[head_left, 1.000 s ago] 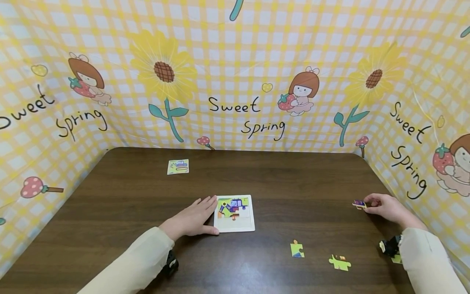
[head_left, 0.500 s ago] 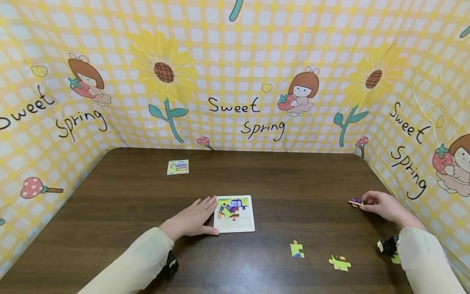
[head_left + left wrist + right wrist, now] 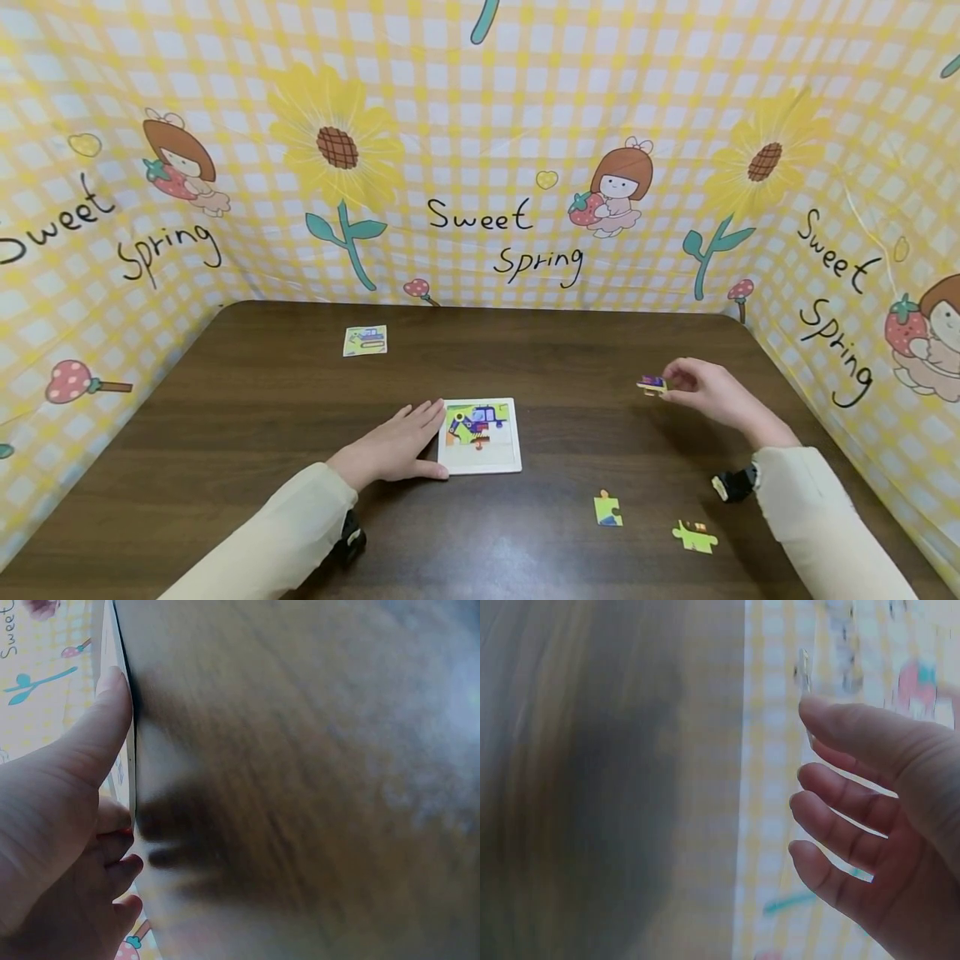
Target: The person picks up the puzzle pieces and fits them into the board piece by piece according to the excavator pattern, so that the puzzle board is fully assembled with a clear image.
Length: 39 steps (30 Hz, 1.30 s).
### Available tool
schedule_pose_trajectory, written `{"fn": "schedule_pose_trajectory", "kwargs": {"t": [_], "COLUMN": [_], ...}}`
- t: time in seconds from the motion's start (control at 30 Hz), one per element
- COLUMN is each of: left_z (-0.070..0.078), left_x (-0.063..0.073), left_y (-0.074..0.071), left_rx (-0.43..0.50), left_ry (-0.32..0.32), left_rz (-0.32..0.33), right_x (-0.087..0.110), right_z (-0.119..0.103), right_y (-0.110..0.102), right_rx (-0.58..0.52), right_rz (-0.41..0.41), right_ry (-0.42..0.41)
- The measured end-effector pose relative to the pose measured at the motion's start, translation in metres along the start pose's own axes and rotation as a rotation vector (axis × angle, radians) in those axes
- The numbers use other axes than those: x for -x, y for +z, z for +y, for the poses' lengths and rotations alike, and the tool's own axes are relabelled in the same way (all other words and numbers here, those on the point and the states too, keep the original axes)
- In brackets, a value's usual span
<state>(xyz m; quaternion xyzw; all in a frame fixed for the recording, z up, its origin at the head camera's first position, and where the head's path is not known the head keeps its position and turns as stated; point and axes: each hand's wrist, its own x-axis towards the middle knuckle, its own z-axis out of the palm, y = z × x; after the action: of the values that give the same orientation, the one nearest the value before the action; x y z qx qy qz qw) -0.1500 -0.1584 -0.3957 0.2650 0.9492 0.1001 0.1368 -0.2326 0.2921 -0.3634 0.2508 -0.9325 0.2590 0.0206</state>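
My right hand [image 3: 708, 393] pinches a purple and yellow jigsaw piece [image 3: 651, 384] between thumb and forefinger, above the right side of the table. Edge-on and blurred, the same piece [image 3: 805, 671] shows in the right wrist view, the other fingers loosely bent below it. A white square puzzle tray [image 3: 480, 465] lies mid-table, its upper part filled with pieces picturing a purple digger and its lower part bare. My left hand [image 3: 393, 446] lies flat at the tray's left side, fingers straight. In the left wrist view the thumb [image 3: 112, 712] touches the tray's edge.
Two loose green jigsaw pieces, one smaller [image 3: 608, 510] and one wider [image 3: 695, 537], lie on the table right of the tray. A picture card [image 3: 365, 340] with a digger lies at the back left. Yellow checked cloth [image 3: 480, 125] surrounds the table's back and sides.
My right hand has carried the purple jigsaw piece leftward and away from me, off the table's right side. The right sleeve now covers a green piece seen earlier. The left hand stays put.
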Motion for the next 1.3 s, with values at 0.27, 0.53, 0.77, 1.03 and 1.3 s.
{"fn": "schedule_pose_trajectory", "kwargs": {"t": [0.27,0.53,0.77,1.03,1.3], "left_z": [0.000,0.001,0.000,0.000,-0.002], "left_x": [0.000,-0.001,-0.001,-0.001,-0.001], "left_y": [-0.001,-0.001,0.000,0.001,0.001], "left_rx": [0.007,0.001,-0.004,-0.018,-0.016], "left_ry": [0.028,0.022,0.027,0.008,0.035], "left_rz": [0.004,0.001,0.000,-0.002,0.011], "right_x": [-0.032,-0.049,-0.054,-0.057,-0.060], "right_z": [-0.050,-0.099,-0.126,-0.139,-0.140], "right_y": [0.034,0.072,0.102,0.121,0.127], "right_rx": [-0.049,-0.014,0.076,0.109,0.094], "right_rz": [-0.022,-0.117,-0.156,-0.163,-0.181], "right_ry": [-0.145,-0.222,-0.300,-0.316,-0.296]}}
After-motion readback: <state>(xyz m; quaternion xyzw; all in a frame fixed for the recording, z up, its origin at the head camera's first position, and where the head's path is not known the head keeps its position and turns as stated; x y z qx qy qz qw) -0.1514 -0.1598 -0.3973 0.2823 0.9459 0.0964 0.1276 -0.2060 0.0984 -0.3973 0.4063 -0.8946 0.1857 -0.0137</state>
